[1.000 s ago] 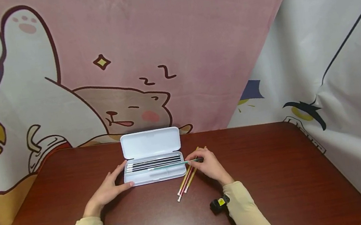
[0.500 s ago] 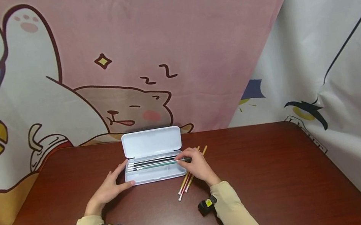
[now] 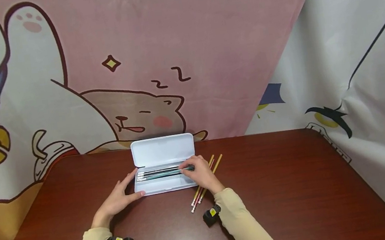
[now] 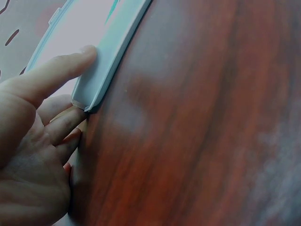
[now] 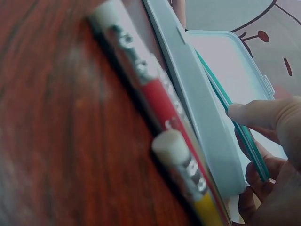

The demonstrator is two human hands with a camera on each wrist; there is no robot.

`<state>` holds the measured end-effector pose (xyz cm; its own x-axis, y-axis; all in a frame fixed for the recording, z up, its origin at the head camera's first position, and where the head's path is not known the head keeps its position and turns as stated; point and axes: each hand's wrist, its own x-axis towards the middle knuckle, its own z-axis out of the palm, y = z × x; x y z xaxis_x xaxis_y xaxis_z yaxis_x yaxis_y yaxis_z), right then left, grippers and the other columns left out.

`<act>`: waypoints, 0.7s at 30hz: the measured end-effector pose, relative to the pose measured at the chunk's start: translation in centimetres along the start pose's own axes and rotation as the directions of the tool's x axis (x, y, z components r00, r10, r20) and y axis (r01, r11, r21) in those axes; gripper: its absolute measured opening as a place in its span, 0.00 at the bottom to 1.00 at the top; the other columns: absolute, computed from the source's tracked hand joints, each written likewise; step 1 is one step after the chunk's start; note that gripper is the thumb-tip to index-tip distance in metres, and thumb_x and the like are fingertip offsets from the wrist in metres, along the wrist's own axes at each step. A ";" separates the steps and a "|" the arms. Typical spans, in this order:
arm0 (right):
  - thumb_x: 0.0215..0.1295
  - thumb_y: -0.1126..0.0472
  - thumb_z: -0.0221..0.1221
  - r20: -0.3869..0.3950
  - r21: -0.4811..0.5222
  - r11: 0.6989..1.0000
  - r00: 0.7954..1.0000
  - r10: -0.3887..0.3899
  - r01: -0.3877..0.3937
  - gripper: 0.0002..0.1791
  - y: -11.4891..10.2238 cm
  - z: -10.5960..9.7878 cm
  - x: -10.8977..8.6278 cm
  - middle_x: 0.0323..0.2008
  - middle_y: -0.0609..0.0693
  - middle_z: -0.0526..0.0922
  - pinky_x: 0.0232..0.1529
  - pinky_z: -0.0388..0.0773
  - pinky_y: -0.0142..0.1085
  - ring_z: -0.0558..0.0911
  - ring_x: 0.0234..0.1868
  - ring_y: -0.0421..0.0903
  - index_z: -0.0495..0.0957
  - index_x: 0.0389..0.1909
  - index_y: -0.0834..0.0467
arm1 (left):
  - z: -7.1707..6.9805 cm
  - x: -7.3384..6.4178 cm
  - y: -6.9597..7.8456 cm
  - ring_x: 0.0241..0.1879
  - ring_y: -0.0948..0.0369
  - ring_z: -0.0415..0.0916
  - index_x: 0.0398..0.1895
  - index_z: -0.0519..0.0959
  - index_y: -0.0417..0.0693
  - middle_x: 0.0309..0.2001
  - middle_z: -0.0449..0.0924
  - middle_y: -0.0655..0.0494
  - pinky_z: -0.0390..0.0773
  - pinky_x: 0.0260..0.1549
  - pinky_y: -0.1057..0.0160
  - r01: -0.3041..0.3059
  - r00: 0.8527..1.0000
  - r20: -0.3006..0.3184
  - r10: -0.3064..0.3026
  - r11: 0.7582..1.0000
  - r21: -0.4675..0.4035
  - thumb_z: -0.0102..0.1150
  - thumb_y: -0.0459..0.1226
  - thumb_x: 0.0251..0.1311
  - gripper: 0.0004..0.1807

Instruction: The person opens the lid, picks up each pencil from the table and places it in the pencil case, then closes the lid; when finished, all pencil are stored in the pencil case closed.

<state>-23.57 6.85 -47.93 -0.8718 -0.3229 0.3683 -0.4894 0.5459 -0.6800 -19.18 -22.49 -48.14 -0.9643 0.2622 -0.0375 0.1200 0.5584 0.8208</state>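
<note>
We see the green pencil (image 5: pixel 222 93) running along the inside of the white case (image 3: pixel 166 186), pinched between the thumb and fingers of the right hand (image 3: pixel 201 174). Whether it touches the bottom, we cannot tell. Beside it lie dark pencils (image 3: pixel 159 170), so if we let go at a slant, it might roll onto them and sit too high for the lid (image 3: pixel 163 150), which stands raised at the back. The left hand (image 3: pixel 116 200) is spread at the case's left end, thumb over the front rim, fingers unclenched; with that support too light, a push on the pencil could slide or twist the case. Outside, the loose pencils (image 3: pixel 218 162), yellow and red, lie on the table (image 3: pixel 297 183), partly behind the right hand in the head view, and we judge that a low sweep of the right sleeve (image 3: pixel 245 221) could scatter them
</note>
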 end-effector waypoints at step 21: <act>0.57 0.67 0.66 -0.024 0.062 0.998 1.000 0.000 0.002 0.06 0.5 -1.7 -0.7 0.38 0.51 0.83 0.51 0.67 0.45 0.75 0.45 0.51 0.86 0.37 0.59 | 0.1 0.0 0.0 0.71 0.34 0.39 0.75 0.54 0.43 0.71 0.49 0.30 0.32 0.64 0.33 0.015 1.000 0.001 -0.015 1.000 0.006 0.69 0.46 0.53 0.49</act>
<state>-23.26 8.68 -47.48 -0.8718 -0.3045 0.3837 -0.4890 0.4961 -0.7174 -19.15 -22.42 -48.22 -0.9659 0.2542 -0.0501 0.1068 0.5668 0.8169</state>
